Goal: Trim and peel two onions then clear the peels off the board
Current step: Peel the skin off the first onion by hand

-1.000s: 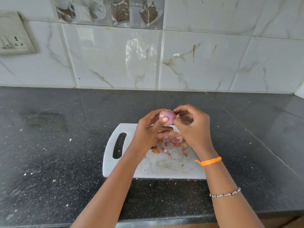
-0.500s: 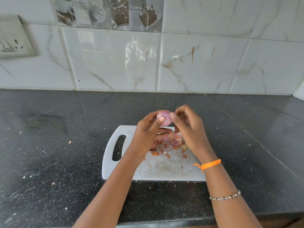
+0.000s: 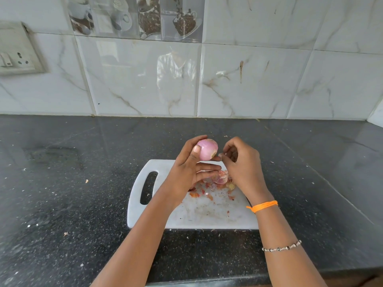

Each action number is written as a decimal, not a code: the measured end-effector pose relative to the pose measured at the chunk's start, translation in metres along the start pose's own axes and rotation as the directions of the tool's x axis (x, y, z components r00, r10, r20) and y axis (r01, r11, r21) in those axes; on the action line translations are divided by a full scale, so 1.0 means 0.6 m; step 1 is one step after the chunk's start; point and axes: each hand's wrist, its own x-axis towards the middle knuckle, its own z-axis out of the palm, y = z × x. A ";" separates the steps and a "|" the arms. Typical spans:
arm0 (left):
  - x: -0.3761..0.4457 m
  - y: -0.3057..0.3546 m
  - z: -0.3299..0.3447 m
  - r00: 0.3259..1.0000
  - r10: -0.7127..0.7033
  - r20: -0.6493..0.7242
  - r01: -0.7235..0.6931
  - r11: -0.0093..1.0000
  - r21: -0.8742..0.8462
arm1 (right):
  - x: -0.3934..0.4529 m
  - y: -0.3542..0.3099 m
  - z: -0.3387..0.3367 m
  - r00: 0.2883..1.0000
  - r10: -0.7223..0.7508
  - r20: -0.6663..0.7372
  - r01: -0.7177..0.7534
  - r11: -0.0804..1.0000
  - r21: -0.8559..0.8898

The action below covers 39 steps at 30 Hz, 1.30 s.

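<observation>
A pink peeled onion (image 3: pixel 207 149) is held above the far edge of the white cutting board (image 3: pixel 207 214). My left hand (image 3: pixel 190 170) grips it between thumb and fingers. My right hand (image 3: pixel 242 164) is just to the right of the onion with its fingers curled, and its fingertips pinch a small scrap of peel (image 3: pixel 220 155). A heap of pink and orange onion peels (image 3: pixel 219 180) lies on the board under my hands, partly hidden by them. A second onion is not visible.
The board lies on a dark speckled counter (image 3: pixel 72 193) with a few peel crumbs on it. A tiled wall runs behind, with a switch and socket plate (image 3: pixel 16 50) at the upper left. The counter's front edge is near the bottom.
My right hand has drawn away to the right of the onion with a scrap of peel. My left hand has turned the onion, so more of its pink surface shows.
</observation>
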 end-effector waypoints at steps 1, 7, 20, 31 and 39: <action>0.000 -0.001 0.000 1.000 -0.004 0.008 0.004 1.000 -0.007 | 0.001 -0.002 0.000 1.000 -0.018 -0.021 0.019 0.999 0.026; 0.002 -0.002 -0.002 0.998 -0.057 -0.019 0.057 0.998 -0.022 | -0.003 -0.031 -0.008 0.993 -0.076 -0.089 0.101 0.937 0.333; 0.001 -0.008 0.004 0.996 -0.082 -0.039 0.084 0.995 0.062 | -0.009 -0.049 0.003 1.000 -0.029 -0.013 0.031 0.926 0.376; 0.004 -0.005 -0.001 0.997 -0.064 -0.052 0.062 0.998 -0.030 | -0.003 -0.033 -0.001 0.993 0.101 -0.061 -0.056 0.857 0.512; 0.006 -0.004 -0.001 0.994 -0.067 -0.082 0.063 0.996 -0.058 | -0.005 -0.037 0.001 0.979 -0.205 -0.009 0.192 0.897 0.398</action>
